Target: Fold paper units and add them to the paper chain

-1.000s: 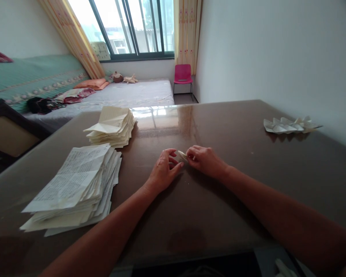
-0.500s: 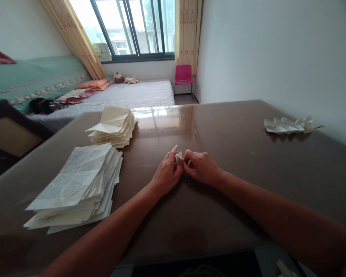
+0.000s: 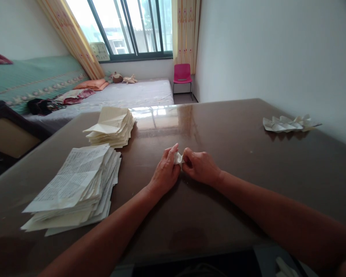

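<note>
You hold a small folded piece of paper (image 3: pixel 178 158) just above the table (image 3: pixel 233 150), right between your two hands. Your left hand (image 3: pixel 165 170) has its fingers wrapped about the paper's left part, the index finger pointing up and away from you. Your right hand (image 3: pixel 201 164) has its fingers curled in, thumb and forefinger pinching the right end. Any marks on that piece are too small to tell. To your left lies the near paper pile (image 3: pixel 75 177), its creased top sheet covered in rows of dark writing, too fine to read. Just behind it sits the yellowish paper pile (image 3: pixel 112 127), its top sheet folded up, with only faint marks showing. Far to your right, near the wall (image 3: pixel 265 50), a zigzag strip of folded paper (image 3: pixel 285 124) rests on the table. By the window (image 3: pixel 132 27) stands a square clock (image 3: pixel 99 51), its face markings too blurred to read.
</note>
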Action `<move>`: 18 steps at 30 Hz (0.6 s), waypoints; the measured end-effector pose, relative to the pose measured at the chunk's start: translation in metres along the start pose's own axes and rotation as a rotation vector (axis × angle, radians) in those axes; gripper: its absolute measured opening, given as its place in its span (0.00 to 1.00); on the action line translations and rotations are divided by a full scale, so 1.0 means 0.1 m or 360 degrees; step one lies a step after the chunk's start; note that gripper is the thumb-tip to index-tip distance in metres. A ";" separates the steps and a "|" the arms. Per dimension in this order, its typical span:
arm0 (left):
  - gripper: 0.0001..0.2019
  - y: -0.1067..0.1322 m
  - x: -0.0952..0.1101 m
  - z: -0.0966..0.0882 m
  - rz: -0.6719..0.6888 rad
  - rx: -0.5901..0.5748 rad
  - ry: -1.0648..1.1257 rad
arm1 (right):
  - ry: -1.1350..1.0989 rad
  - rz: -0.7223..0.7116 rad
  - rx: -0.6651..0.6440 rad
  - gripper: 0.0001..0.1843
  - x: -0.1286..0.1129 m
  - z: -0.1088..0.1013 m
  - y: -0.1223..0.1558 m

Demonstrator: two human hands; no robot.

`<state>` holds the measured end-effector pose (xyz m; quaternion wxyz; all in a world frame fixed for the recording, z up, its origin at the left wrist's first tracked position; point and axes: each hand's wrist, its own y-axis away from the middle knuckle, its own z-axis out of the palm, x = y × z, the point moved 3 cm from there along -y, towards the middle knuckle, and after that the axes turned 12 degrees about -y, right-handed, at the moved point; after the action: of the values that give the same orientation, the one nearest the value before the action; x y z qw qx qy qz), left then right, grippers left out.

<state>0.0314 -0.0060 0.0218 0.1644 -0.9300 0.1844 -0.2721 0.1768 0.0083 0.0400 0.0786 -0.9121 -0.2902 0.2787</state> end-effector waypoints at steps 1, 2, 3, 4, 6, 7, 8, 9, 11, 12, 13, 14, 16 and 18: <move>0.31 0.00 0.00 -0.01 -0.0011 0.0013 0.0002 | 0.0018 -0.0001 0.0030 0.05 0.00 0.00 0.00; 0.30 0.00 0.01 -0.01 -0.0011 0.0030 0.0000 | 0.0030 0.0003 0.0065 0.05 0.00 0.00 0.00; 0.30 0.00 0.01 -0.01 -0.0004 0.0051 -0.0004 | 0.0033 0.0011 0.0101 0.05 0.00 0.00 0.00; 0.29 0.00 0.02 -0.02 0.0010 0.0075 -0.0008 | 0.0024 0.0024 0.0137 0.05 0.01 -0.01 0.00; 0.27 0.01 0.02 -0.02 0.0041 0.0114 -0.0001 | -0.0044 0.0054 0.0198 0.07 0.02 -0.01 0.00; 0.27 0.01 0.03 -0.02 0.0053 0.0125 0.0008 | -0.0098 0.0057 0.0218 0.09 0.03 -0.01 -0.01; 0.27 0.01 0.03 -0.01 0.0058 0.0132 0.0021 | -0.0156 0.0047 0.0232 0.10 0.03 -0.01 -0.01; 0.26 0.02 0.02 -0.01 0.0058 0.0136 0.0034 | -0.0210 0.0025 0.0245 0.11 0.02 -0.01 -0.02; 0.27 0.03 0.03 0.00 0.0060 0.0132 0.0058 | -0.0275 -0.0034 0.0254 0.12 0.02 -0.01 -0.03; 0.27 0.03 0.03 0.01 0.0064 0.0131 0.0067 | -0.0284 -0.0053 0.0252 0.12 0.01 -0.01 -0.03; 0.28 0.03 0.04 0.01 0.0069 0.0130 0.0072 | -0.0278 -0.0059 0.0248 0.12 0.01 -0.01 -0.02; 0.29 0.04 0.05 0.01 0.0072 0.0129 0.0072 | -0.0260 -0.0057 0.0240 0.12 0.01 0.00 -0.02; 0.29 0.05 0.07 0.00 0.0067 0.0122 0.0061 | -0.0208 -0.0059 0.0218 0.12 0.00 0.01 -0.01; 0.30 0.05 0.08 0.00 0.0060 0.0106 0.0043 | -0.0169 -0.0074 0.0210 0.12 -0.02 0.01 0.00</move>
<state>0.0364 -0.0144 0.0236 0.1979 -0.9166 0.1950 -0.2874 0.1746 0.0076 0.0399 0.1294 -0.8820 -0.2960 0.3432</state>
